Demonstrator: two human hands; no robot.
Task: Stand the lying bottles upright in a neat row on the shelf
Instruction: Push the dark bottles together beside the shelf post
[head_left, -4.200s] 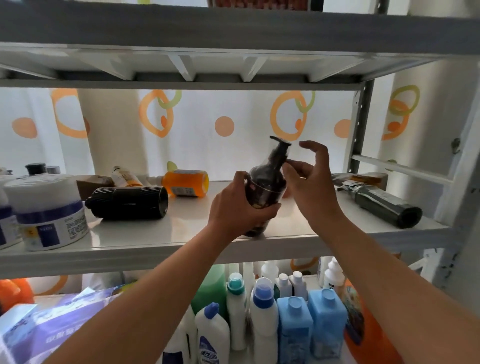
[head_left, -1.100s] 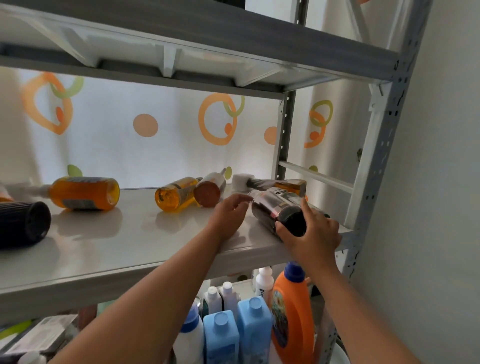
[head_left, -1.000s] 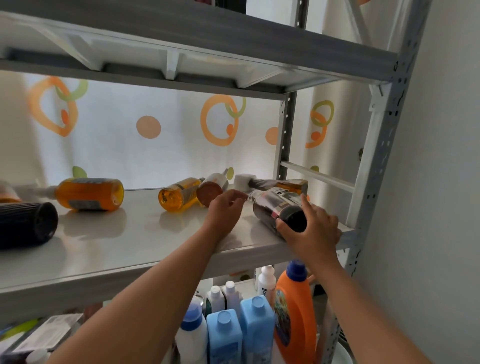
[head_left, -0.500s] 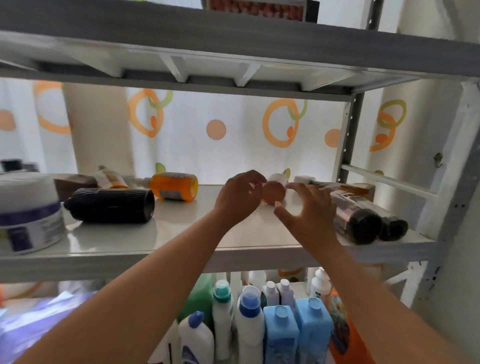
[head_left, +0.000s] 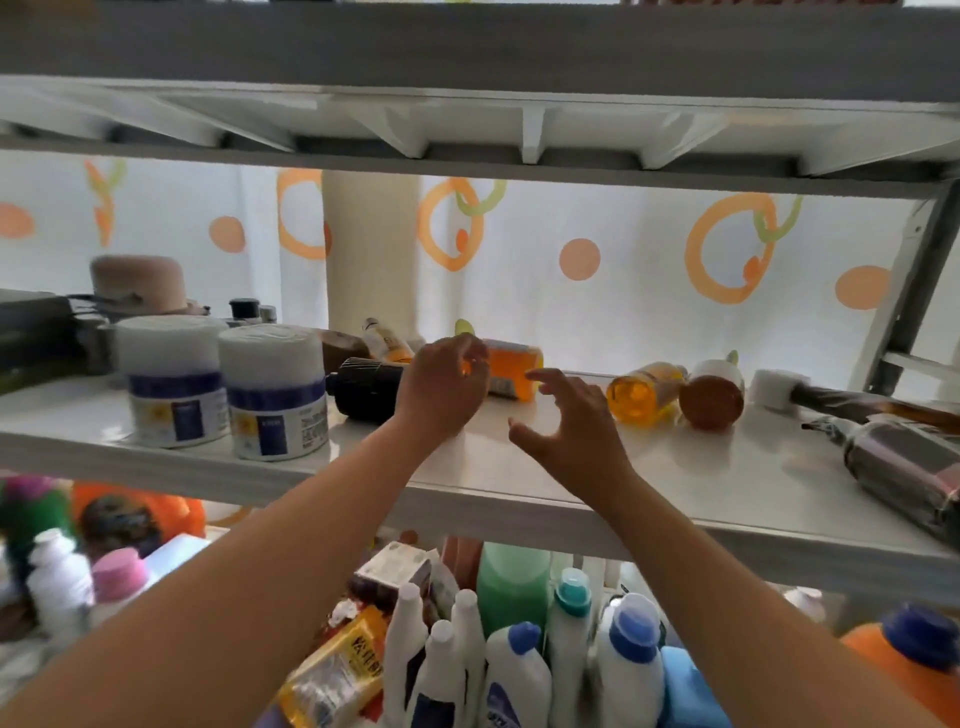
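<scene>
Both hands are raised over the shelf (head_left: 675, 483), and the orange bottle (head_left: 511, 370) is the one being lined up. It lies on its side toward the back of the shelf, its long axis running left to right, roughly along the shelf's front edge. The flat base points right. The neck end is hidden behind the left hand (head_left: 441, 389).

That left hand is the nearer one. Its fingers are curled in front of the bottle's neck end, with orange showing through the gap. Whether anything is pinched cannot be told. The right hand (head_left: 569, 423) is spread wide with nothing in it, and its forefinger is stretched toward the bottle's base end, just short of it. A lift by the neck with the base swung down by the right hand looks likely.

Plenty is left to be stood up. A black ribbed bottle (head_left: 366, 387) lies just left of the left hand. An amber bottle (head_left: 644, 397) and a brown-based bottle (head_left: 710, 400) lie side by side to the right. A dark bottle (head_left: 909, 467) lies near the right front edge.

Labels are seen but not read. The orange bottle's label is blurred. The near white tub (head_left: 272, 400) and the far white tub (head_left: 171, 387), both upright at the left, carry blue bands and small print too soft to make out.
</scene>
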